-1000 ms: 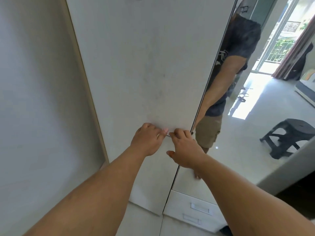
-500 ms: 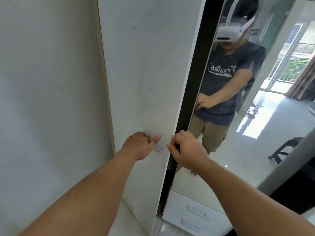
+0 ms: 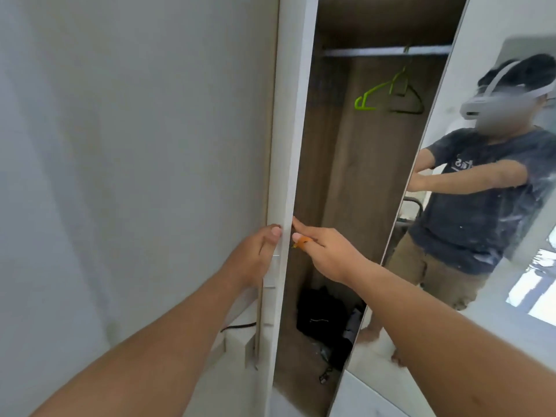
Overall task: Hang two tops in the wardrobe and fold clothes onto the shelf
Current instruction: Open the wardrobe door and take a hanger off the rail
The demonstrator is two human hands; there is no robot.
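White door edge [image 3: 282, 164] sits gripped in your left hand [image 3: 255, 251]; your right hand [image 3: 325, 251] touches it with straight fingers. Above that hand, a green hanger [image 3: 373, 94] hangs on the wardrobe rail [image 3: 361, 52].

Matt white panels, dark wood grain, one glossy mirror.

The wardrobe door [image 3: 285, 182] has a smooth, matt white laminate face and edge, with a small metal handle [image 3: 275, 263] of dull silver finish. The wardrobe interior [image 3: 355, 182] is lined in dark brown wood-grain board, matt. The hanging rail [image 3: 385, 51] looks like grey metal. A green hanger [image 3: 376, 94] is shiny plastic; the dark hanger [image 3: 412, 102] beside it looks like thin plastic or wire. The mirror door [image 3: 496, 266] is glossy glass, smeared and speckled. The black item [image 3: 322, 314] on the wardrobe floor looks like soft matt cloth.
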